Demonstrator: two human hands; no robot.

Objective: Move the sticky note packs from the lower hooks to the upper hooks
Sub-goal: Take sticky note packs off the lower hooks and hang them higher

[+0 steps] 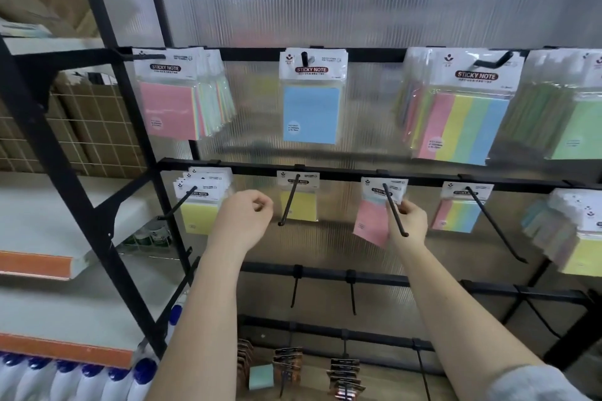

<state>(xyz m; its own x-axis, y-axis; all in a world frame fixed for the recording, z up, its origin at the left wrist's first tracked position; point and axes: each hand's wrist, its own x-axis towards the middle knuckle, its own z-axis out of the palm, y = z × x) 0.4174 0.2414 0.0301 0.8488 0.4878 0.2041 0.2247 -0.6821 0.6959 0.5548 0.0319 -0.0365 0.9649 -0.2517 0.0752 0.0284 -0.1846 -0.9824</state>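
Note:
Sticky note packs hang on two rows of black hooks. On the lower row, my right hand (408, 221) pinches a pink pack (373, 218) that sits tilted on its long hook (394, 210). My left hand (242, 220) hovers with curled fingers between a stack of yellow packs (199, 205) and a single yellow pack (301, 202), holding nothing. A striped pack (457, 215) hangs to the right. On the upper row hang pink packs (169, 101), a blue pack (311, 107) and large striped packs (462, 120).
More packs hang at the far right on both rows (573, 238). Empty hooks (294, 290) stick out from a lower bar. White shelves (42, 257) with orange edges stand at the left, with white bottles (75, 381) below. Small items lie at the bottom (345, 374).

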